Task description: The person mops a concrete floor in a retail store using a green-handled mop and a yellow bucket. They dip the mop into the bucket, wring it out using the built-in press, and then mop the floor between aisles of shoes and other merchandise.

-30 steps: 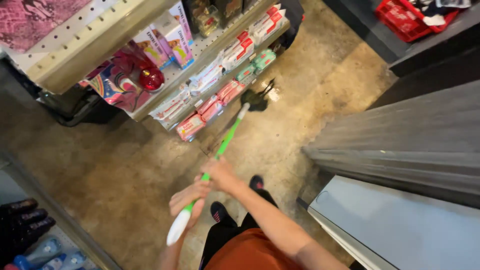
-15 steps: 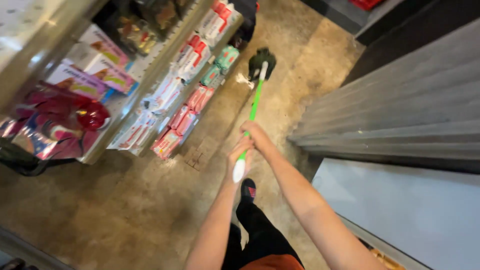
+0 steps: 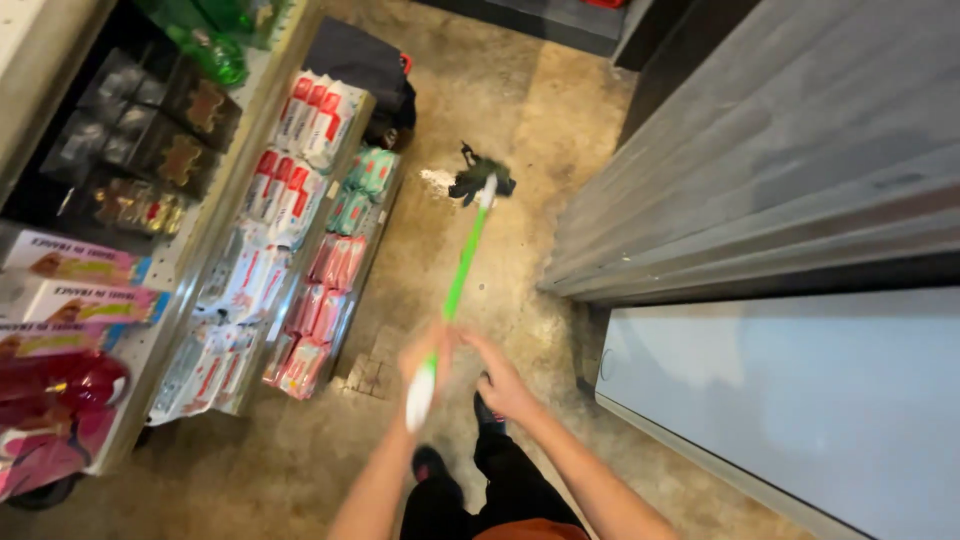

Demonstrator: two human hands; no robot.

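Observation:
I hold a broom with a green and white handle [image 3: 455, 285] and a dark brush head [image 3: 480, 178]. My left hand [image 3: 425, 355] grips the handle near its white end, and my right hand [image 3: 495, 375] is closed on it just beside. The brush head rests on the concrete floor [image 3: 500, 110] far ahead, next to a small pile of pale dust [image 3: 437, 180].
A low shelf [image 3: 285, 230] of red, white and green packets runs along the left. Boxes and dark packages fill the upper shelf [image 3: 130, 150]. A grey corrugated wall [image 3: 780, 160] and a white panel [image 3: 800, 400] stand at the right. A dark bag [image 3: 365, 70] lies beyond the shelf.
The view has shifted forward along the aisle. The broom head has moved farther ahead and right, up to the pale dust, with both arms stretched out.

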